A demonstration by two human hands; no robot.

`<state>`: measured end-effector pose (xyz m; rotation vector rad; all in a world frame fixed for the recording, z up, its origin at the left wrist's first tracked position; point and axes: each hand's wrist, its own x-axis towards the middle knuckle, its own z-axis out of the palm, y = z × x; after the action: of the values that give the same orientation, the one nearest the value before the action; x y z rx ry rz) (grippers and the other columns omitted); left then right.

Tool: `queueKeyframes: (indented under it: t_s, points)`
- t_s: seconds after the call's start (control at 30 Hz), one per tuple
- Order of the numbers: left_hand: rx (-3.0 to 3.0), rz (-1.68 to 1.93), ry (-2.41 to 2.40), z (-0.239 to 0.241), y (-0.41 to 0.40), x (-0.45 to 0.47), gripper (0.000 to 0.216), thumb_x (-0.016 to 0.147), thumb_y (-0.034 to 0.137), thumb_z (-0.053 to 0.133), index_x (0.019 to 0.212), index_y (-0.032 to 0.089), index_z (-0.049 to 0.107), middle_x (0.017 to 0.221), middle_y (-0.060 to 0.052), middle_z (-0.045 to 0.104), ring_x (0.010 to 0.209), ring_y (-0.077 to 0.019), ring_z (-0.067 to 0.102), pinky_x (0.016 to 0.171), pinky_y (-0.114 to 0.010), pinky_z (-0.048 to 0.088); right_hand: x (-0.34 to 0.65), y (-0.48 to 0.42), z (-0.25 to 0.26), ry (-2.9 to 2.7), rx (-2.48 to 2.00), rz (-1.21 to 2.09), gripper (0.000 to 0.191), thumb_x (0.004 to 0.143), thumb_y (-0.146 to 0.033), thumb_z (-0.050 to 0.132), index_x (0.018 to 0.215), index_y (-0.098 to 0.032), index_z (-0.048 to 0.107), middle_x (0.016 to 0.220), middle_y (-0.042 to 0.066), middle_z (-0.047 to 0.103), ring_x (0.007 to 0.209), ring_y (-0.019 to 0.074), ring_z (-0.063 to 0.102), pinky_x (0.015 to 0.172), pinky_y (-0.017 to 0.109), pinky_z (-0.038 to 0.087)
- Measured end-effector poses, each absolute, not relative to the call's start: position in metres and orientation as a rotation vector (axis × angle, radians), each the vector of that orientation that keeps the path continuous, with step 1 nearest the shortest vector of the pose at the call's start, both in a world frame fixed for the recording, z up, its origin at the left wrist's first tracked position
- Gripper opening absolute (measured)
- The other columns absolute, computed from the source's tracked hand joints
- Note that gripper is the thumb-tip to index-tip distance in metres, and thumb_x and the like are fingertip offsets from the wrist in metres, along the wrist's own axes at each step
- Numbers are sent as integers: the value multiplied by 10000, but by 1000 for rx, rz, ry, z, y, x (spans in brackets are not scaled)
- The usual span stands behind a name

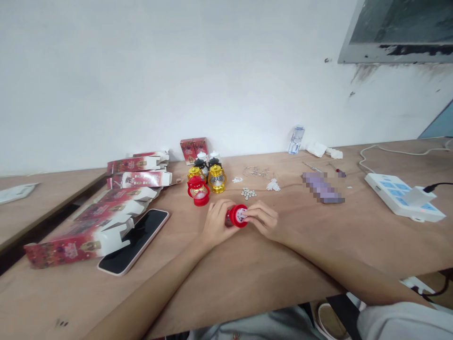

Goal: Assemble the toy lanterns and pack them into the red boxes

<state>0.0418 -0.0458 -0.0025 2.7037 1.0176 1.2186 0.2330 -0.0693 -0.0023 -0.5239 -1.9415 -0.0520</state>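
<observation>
One red lantern [238, 216] in hand, tipped over so its round underside faces you. Location: on the near side of the disc pile [248, 193] and slightly left of it, your landmark on the tabletop [226, 278]. Whether any edge of it rests on the wood, you cannot tell from here.

Your left hand [220, 221] is closed around the body from the left. Your right hand [264, 219] has its fingers bunched at the pale face of the underside; whether they pinch a loose piece or only press, you cannot tell.

Handling, judged by looks: light, likely thin hard plastic, stiff at the red rim. The glossy finish may slip if your fingers are damp. A weak spot is the middle; the upright lantern [199, 191], left of the disc pile, shows a clear globe between slim side arms, which probably flex or crack under a squeeze.

Grip note: you do best holding the thick base ring, thumb opposite fingers, with little force on globe or arms. Brace the body in your palm when you push on the underside, since a load there would tend to tilt it. The discs look small and smooth; you want fingertips on their edges.
</observation>
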Motion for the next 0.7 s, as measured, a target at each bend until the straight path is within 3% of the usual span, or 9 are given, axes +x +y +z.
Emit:
queueKeyframes:
  t_s: [0.17, 0.33, 0.47, 0.7]
  points:
    - [2684, 1188, 1032, -2, -47, 41, 359, 757, 391, 618, 1036, 195, 506, 986, -83, 637, 942, -252, 585, 777, -352, 389, 233, -70, -3, -1920, -510, -115, 285, 881, -80, 480, 1089, -224, 611, 810, 39, 595, 715, 142, 550, 638, 283, 499]
    - [2712, 1166, 997, -1, -47, 41, 354, 771, 403, 609, 1036, 185, 523, 1007, -96, 620, 935, -247, 582, 762, -347, 397, 237, -71, -1, -1883, -576, -187, 315, 882, -98, 488, 1132, -255, 599, 910, 57, 572, 839, 160, 574, 705, 298, 506]
    - [2733, 1132, 968, -2, -46, 41, 368, 763, 382, 631, 1063, 196, 532, 1015, -87, 612, 933, -235, 582, 758, -338, 397, 237, -69, -1, -1970, -478, -151, 367, 879, -44, 453, 1172, -232, 566, 842, 49, 614, 761, 159, 555, 677, 307, 495]
    - [2740, 1131, 932, -3, -46, 40, 381, 749, 350, 657, 1075, 196, 536, 1028, -85, 602, 941, -227, 582, 767, -335, 408, 235, -65, -4, -1936, -469, -23, 239, 882, -79, 485, 1079, -195, 552, 829, 49, 622, 752, 156, 558, 666, 301, 501]
